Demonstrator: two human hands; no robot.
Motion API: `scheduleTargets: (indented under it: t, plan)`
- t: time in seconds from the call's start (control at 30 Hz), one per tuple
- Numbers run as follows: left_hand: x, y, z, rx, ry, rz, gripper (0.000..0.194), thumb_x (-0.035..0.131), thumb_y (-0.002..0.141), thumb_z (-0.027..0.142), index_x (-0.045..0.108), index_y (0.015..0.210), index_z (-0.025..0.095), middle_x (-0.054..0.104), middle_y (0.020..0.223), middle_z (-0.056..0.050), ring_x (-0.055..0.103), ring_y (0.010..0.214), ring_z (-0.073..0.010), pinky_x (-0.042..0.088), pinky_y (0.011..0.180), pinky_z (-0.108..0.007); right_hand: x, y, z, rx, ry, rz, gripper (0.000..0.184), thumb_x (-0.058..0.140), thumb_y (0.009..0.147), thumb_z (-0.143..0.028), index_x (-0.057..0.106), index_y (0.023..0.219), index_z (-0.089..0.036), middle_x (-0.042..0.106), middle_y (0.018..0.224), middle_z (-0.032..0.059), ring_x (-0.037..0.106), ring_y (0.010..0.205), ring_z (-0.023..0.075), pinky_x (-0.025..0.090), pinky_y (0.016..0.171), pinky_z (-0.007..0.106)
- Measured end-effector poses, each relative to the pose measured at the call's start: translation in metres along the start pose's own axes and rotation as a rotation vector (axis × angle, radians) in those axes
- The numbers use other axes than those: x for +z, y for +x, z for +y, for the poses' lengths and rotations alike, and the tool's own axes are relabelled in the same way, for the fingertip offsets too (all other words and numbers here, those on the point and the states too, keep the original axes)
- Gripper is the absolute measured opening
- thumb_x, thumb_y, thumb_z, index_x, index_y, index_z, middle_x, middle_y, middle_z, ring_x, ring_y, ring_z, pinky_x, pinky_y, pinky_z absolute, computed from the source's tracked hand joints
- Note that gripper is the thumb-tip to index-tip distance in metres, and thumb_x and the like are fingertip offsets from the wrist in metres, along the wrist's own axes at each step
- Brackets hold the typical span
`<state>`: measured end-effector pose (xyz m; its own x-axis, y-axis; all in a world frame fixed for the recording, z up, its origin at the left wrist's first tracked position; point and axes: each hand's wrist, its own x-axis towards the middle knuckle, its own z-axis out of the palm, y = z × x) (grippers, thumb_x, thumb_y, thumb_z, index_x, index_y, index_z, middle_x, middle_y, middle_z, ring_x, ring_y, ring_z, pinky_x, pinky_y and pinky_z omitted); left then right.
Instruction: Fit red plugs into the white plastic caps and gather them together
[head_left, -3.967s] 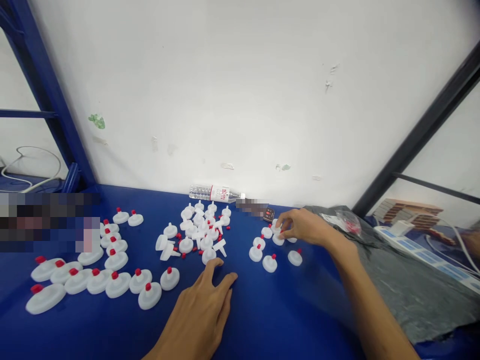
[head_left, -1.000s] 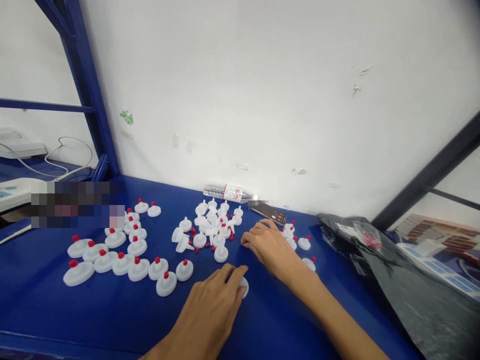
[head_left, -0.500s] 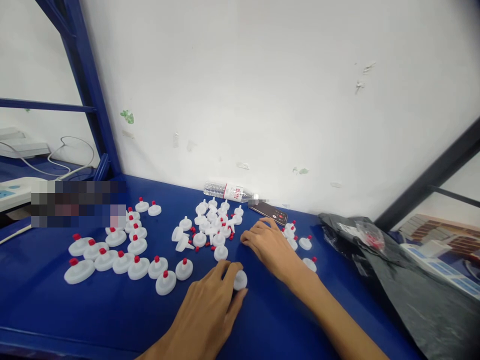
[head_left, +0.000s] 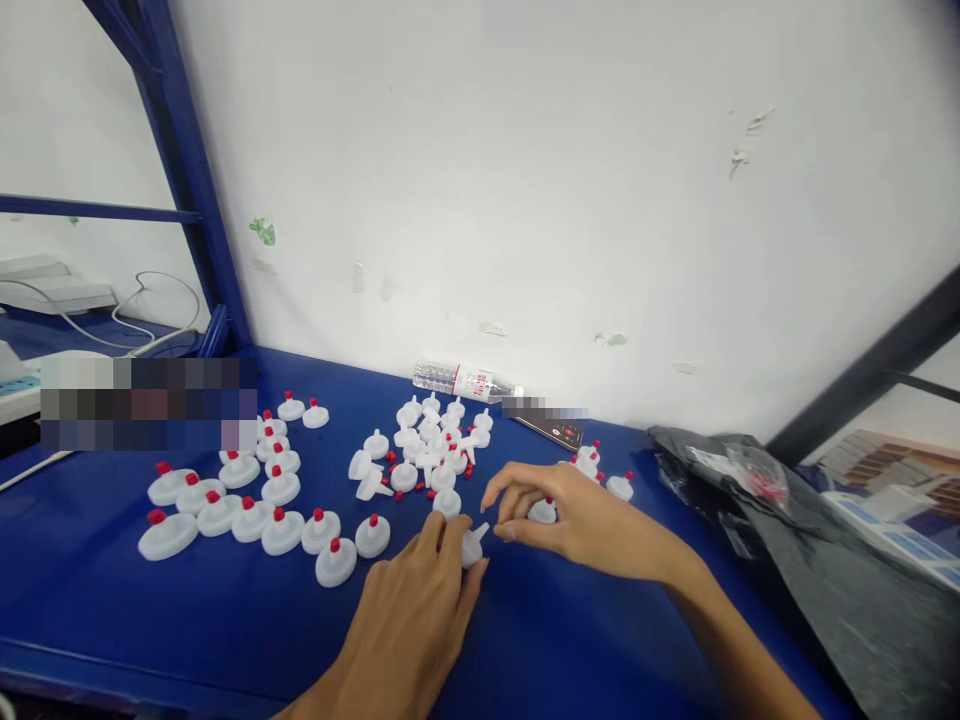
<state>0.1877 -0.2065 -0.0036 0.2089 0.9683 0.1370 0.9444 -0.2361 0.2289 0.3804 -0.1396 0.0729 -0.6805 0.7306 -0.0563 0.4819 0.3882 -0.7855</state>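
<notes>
My left hand (head_left: 420, 590) is closed around a white nozzle cap (head_left: 472, 548), whose bare spout points up and to the right. Close to that spout, my right hand (head_left: 555, 515) has its fingers curled and its thumb drawn in toward them; whatever is between the fingertips is too small or hidden to make out. Behind the left hand lies a pile of white nozzle caps (head_left: 405, 477) with bare spouts. Small red tips (head_left: 400, 496) are scattered among them. Partly hidden behind the right hand is another white cap with a red tip (head_left: 543, 512).
On the left stand several white caps with red tips (head_left: 283, 532); a few more (head_left: 619, 487) are at the right. A plastic bottle (head_left: 469, 383) and a phone (head_left: 547, 425) lie by the wall. A dark plastic bag (head_left: 810, 570) covers the table's right side.
My right hand has drawn back from beside the pile and turned, its fingertips now near the left hand's cap. That cap has tilted so its spout shows.
</notes>
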Motion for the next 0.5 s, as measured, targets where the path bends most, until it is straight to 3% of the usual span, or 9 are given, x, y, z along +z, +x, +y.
scheduleTargets:
  t: [0.5]
  plan:
    - [0.0004,0.0,-0.0002,-0.002,0.005,-0.03,0.032,0.044,0.105,0.026,0.056,0.134,0.026,0.069,0.116,-0.006,0.076,0.079,-0.0254,0.057,0.058,-0.035,0.0046,0.004,0.0096,-0.013,0.05,-0.062,0.024,0.069,0.092,-0.029,0.066,0.116,-0.026,0.077,0.093,-0.0002,0.071,0.089,0.0175,0.052,0.078,0.028]
